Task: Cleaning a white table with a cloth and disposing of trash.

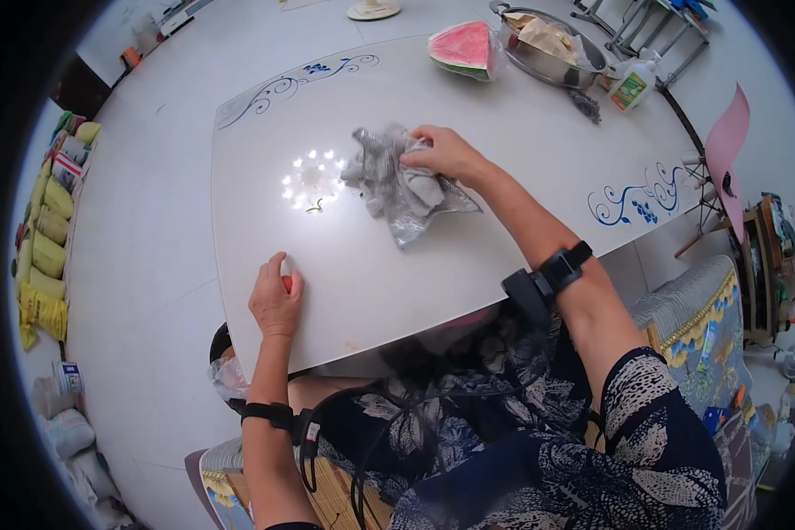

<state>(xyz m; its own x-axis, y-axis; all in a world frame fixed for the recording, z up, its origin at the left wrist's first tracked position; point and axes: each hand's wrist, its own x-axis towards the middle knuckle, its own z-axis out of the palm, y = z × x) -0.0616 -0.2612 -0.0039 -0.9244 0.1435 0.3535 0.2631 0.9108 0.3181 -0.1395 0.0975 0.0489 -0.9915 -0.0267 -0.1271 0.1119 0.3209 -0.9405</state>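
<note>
My right hand point(449, 156) grips a crumpled silvery-grey cloth point(397, 182) near the middle of the white tabletop point(371, 298). One corner of the cloth spreads flat towards me, while the rest is bunched up under my fingers. At the table's left side, my left hand point(277, 298) rests on the surface with its fingers curled round a small red object point(287, 283). Only a bit of that object shows between thumb and fingers, so its kind is unclear. Left of the cloth lies a small green scrap point(315, 207), beside a ring of reflected lights.
A wrapped watermelon piece point(464, 50), an oval metal pan point(553, 56) holding bags, and a pump bottle point(634, 86) stand at the far right. A pink curved panel point(727, 159) rises past the right edge. Cables point(358, 424) hang across my lap.
</note>
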